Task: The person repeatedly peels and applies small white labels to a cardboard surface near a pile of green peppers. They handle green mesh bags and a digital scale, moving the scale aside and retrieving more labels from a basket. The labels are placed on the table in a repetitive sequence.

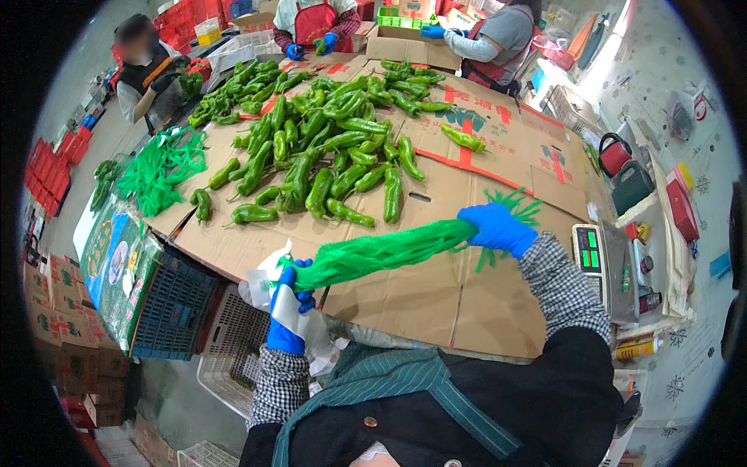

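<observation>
A bundle of green mesh net bags [373, 253] is stretched between my blue-gloved hands above the cardboard-covered table. My right hand [498, 229] is closed round its right end, with frayed green strands sticking out past the fist. My left hand [289, 300] grips the other end, where a crumpled white plastic wrapper [268, 268] hangs beside the fingers and down by the wrist. Just beyond the net, a big heap of green peppers [311, 148] covers the middle of the table. One pepper [462, 138] lies apart to the right.
More loose green nets [162, 170] lie at the table's left edge. A digital scale [590, 253] stands at the right, near a shelf with bags [634, 187]. Crates [175, 303] stand low left. Three co-workers are around the table's far side, one with blue gloves [311, 48] handling peppers.
</observation>
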A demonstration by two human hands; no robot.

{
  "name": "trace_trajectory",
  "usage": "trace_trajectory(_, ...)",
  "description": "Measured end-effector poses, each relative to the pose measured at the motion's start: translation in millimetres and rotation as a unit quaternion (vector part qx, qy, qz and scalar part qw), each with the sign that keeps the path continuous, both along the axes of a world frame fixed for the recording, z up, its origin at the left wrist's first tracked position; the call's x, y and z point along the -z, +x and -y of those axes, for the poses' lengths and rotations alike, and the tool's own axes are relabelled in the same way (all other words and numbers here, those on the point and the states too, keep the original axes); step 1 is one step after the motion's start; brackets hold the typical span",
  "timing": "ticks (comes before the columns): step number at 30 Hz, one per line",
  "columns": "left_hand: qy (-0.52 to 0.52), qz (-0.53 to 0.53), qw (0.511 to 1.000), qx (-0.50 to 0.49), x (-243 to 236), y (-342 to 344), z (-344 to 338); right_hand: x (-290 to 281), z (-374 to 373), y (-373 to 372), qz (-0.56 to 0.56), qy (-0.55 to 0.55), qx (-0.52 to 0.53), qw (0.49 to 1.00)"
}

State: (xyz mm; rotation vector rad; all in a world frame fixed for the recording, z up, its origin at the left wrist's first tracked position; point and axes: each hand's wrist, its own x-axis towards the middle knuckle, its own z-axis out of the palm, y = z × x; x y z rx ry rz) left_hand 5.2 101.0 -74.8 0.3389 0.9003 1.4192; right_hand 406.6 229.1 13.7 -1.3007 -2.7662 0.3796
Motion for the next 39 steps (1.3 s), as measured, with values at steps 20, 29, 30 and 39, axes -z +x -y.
trace_trajectory(20,-0.128,-0.300,0.936,0.135,-38,39,68,139,-102,40,0.043,0.177,-0.041,0.982)
trace_trajectory(29,-0.034,-0.401,0.914,0.058,-31,52,147,48,-49,-16,0.107,0.141,-0.027,0.984)
trace_trajectory(30,-0.030,-0.403,0.913,0.059,-33,48,155,35,-40,-30,0.052,0.142,-0.054,0.987)
trace_trajectory(39,-0.044,-0.251,0.954,0.155,-55,7,170,77,61,-149,-0.360,-0.204,-0.070,0.908)
